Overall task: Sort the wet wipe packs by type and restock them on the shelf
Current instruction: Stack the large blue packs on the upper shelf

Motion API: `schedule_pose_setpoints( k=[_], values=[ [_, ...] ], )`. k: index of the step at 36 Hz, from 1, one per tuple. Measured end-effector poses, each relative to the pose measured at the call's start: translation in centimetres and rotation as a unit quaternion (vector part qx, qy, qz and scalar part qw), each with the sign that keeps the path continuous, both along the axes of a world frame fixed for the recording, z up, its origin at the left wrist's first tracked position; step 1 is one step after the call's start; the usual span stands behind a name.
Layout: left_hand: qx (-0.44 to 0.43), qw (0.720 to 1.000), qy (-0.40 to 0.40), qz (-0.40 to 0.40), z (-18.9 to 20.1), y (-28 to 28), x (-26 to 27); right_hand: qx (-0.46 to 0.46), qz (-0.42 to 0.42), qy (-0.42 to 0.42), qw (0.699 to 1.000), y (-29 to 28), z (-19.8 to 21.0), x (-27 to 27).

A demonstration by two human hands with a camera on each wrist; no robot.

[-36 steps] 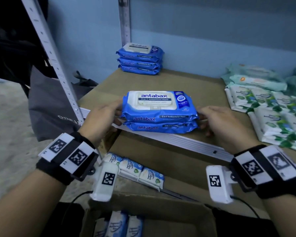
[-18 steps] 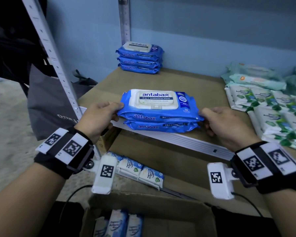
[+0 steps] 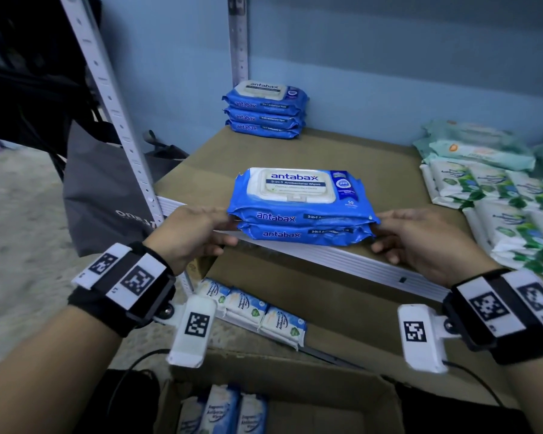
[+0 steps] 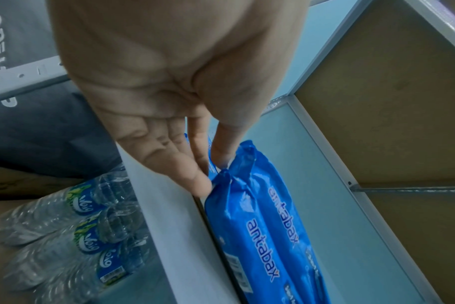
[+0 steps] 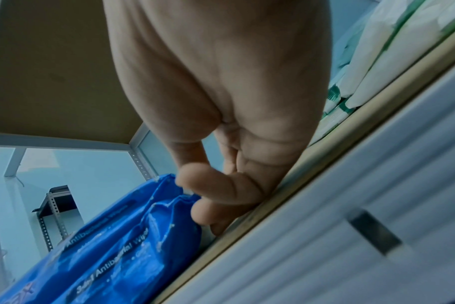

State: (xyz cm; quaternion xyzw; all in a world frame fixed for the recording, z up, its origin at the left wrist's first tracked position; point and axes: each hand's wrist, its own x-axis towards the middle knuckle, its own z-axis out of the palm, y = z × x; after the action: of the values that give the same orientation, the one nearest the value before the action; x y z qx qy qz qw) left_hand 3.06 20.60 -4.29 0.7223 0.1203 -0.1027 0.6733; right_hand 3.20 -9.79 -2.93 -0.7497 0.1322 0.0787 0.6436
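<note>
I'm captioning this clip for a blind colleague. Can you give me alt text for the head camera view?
Two hands, the left hand and the right hand, hold the ends of two stacked blue Antabax packs at the front edge of a shelf. A three-pack blue stack sits at the back; green-and-white packs lie right.

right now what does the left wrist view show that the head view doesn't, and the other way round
Only the left wrist view shows shrink-wrapped Volvic water bottles below the shelf edge. Only the head view shows the stack of three antabax packs at the back, the green-and-white wipe packs on the right and the right hand. Both show the left hand holding the end of the two stacked antabax packs.
</note>
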Motion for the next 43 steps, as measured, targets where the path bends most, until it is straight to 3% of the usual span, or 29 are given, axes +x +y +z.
schedule_pose_setpoints(
  k=[6, 12, 17, 23, 29, 33, 37, 43],
  values=[
    [-0.056, 0.998, 0.043, 0.002, -0.3, -0.3, 0.0, -0.037, 0.025, 0.005, 0.999, -0.1, 0.2, -0.5],
    [-0.171, 0.972, 0.159, -0.008, 0.2, 0.1, 0.3, -0.014, 0.026, 0.029, 0.999, -0.2, 0.9, -0.7],
    [-0.215, 0.959, 0.186, -0.016, 0.4, 0.2, 0.5, 0.018, 0.057, 0.062, 0.996, -0.3, 1.8, -1.2],
    [-0.175, 0.975, 0.14, 0.005, 0.3, -0.3, 0.3, 0.031, 0.074, 0.092, 0.993, -0.4, 2.5, -1.1],
    [-0.119, 0.989, 0.083, 0.011, 0.3, -0.9, 0.2, -0.004, 0.038, 0.067, 0.997, -0.7, 1.4, -0.4],
    [-0.037, 0.999, 0.016, 0.028, -0.1, -0.9, 0.6, -0.048, 0.01, 0.034, 0.998, -0.8, 0.8, 0.1],
    [0.08, 0.995, -0.043, 0.046, -0.6, -1.5, 1.2, -0.07, 0.004, 0.016, 0.997, -0.8, 0.2, 0.4],
    [0.123, 0.987, -0.092, 0.039, -1.1, -1.2, 1.6, -0.113, -0.001, 0.003, 0.994, -1.3, -0.3, 0.8]
  ],
)
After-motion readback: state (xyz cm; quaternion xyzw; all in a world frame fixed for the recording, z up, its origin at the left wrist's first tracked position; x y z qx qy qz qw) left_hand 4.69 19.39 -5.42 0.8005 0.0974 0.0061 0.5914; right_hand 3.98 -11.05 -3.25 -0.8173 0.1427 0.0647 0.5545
